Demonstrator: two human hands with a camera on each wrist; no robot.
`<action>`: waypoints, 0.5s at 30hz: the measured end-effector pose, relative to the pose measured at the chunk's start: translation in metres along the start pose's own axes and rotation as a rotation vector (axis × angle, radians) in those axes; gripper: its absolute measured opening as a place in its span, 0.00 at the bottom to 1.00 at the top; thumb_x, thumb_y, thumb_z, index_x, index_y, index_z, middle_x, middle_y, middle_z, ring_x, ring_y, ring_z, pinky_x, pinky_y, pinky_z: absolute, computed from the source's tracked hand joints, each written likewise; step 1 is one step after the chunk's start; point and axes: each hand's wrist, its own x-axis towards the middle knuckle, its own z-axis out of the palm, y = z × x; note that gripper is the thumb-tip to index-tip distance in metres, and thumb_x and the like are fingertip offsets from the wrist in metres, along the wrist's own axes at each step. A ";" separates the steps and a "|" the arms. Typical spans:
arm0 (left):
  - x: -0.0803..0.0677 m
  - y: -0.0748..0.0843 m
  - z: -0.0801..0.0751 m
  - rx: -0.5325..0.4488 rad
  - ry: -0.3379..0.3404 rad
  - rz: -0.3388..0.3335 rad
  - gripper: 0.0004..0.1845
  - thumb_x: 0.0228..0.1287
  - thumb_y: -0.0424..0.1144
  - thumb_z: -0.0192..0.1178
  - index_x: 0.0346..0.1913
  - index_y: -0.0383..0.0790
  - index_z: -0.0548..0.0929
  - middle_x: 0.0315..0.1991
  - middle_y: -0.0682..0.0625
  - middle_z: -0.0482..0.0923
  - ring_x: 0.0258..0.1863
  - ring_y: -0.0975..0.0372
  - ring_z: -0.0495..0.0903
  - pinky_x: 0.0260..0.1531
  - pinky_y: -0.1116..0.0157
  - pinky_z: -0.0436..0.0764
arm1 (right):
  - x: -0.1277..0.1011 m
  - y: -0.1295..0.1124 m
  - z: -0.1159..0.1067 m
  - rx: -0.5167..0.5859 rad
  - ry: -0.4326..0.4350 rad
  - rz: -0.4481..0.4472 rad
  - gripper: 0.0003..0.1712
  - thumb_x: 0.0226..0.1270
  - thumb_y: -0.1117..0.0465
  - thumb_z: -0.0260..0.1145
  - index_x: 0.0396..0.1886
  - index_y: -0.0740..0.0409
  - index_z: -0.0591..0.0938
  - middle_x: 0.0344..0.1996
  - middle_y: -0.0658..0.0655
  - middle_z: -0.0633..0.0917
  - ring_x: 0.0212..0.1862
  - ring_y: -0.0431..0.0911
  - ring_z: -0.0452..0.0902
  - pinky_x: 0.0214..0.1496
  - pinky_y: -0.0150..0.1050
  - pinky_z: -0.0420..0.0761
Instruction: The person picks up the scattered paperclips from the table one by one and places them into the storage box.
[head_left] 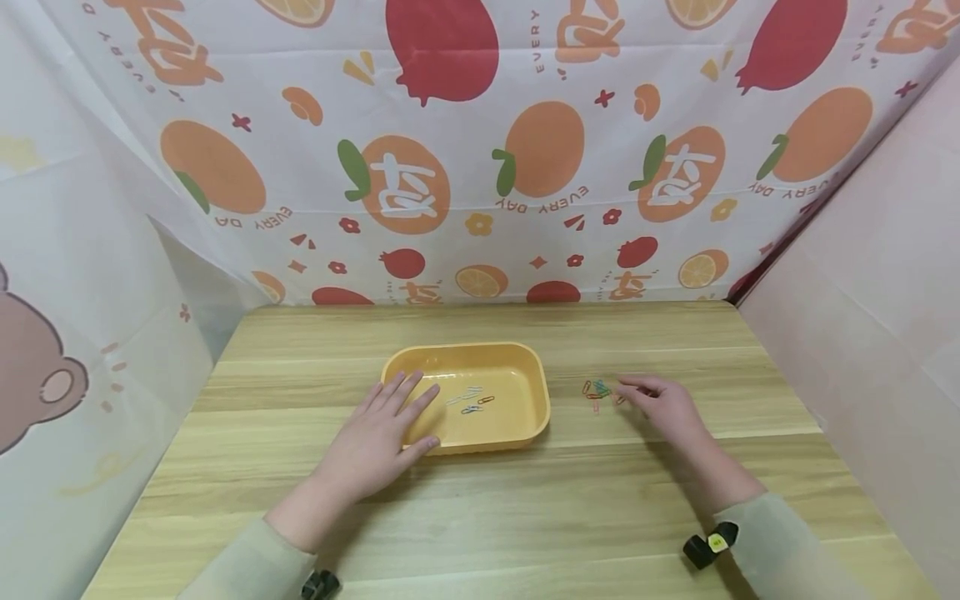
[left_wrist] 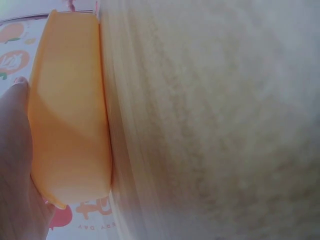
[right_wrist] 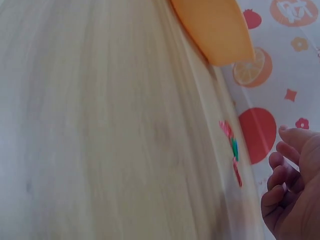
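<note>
A yellow plastic tray (head_left: 517,433) stands on the wooden table, with several paper clips (head_left: 486,400) lying on its floor. My left hand (head_left: 375,442) rests over the tray's left end, fingers spread and straight across the rim. In the left wrist view the tray's side wall (left_wrist: 70,110) stands beside that hand. To the right of the tray lies a small loose pile of red, pink and green paper clips (head_left: 602,388). My right hand (head_left: 663,408) is at the pile's right edge, fingers loosely bent. No clip shows between its fingers (right_wrist: 282,175) in the right wrist view.
The wooden table (head_left: 480,525) reaches back to a fruit-print cloth (head_left: 480,242) hung behind it. Pale cloth walls (head_left: 862,275) close in both sides. Dark wrist cameras (head_left: 711,546) are strapped at both sleeves.
</note>
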 end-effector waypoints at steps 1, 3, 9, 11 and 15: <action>0.000 0.000 0.000 0.001 0.001 0.002 0.40 0.70 0.70 0.41 0.79 0.56 0.55 0.79 0.46 0.49 0.78 0.49 0.47 0.75 0.46 0.48 | 0.000 0.002 -0.001 -0.011 0.000 -0.006 0.22 0.70 0.47 0.66 0.58 0.51 0.85 0.47 0.57 0.86 0.38 0.48 0.75 0.33 0.37 0.79; 0.000 0.000 0.000 0.000 0.000 0.002 0.40 0.71 0.70 0.41 0.79 0.55 0.55 0.79 0.46 0.49 0.78 0.49 0.47 0.75 0.46 0.47 | 0.002 0.006 -0.003 -0.042 0.003 -0.017 0.23 0.69 0.46 0.66 0.57 0.52 0.85 0.42 0.56 0.86 0.36 0.47 0.75 0.30 0.37 0.78; 0.000 0.001 -0.001 -0.008 -0.011 -0.002 0.40 0.71 0.70 0.41 0.79 0.56 0.55 0.79 0.46 0.48 0.78 0.49 0.46 0.76 0.49 0.43 | 0.007 0.015 -0.007 -0.148 -0.045 -0.067 0.20 0.69 0.50 0.67 0.56 0.52 0.85 0.35 0.53 0.84 0.35 0.47 0.74 0.30 0.36 0.77; 0.000 0.002 -0.001 -0.008 -0.011 -0.002 0.40 0.71 0.70 0.41 0.79 0.56 0.55 0.79 0.46 0.48 0.78 0.49 0.46 0.76 0.49 0.43 | 0.008 0.017 -0.008 -0.192 -0.060 -0.102 0.19 0.69 0.52 0.68 0.56 0.52 0.85 0.39 0.55 0.86 0.37 0.47 0.76 0.34 0.39 0.79; 0.000 0.002 -0.001 -0.005 -0.009 -0.001 0.39 0.71 0.69 0.42 0.79 0.55 0.56 0.79 0.46 0.49 0.78 0.49 0.47 0.76 0.48 0.44 | 0.011 0.022 -0.010 -0.272 -0.080 -0.169 0.19 0.69 0.52 0.68 0.56 0.52 0.85 0.52 0.58 0.85 0.47 0.51 0.80 0.49 0.51 0.81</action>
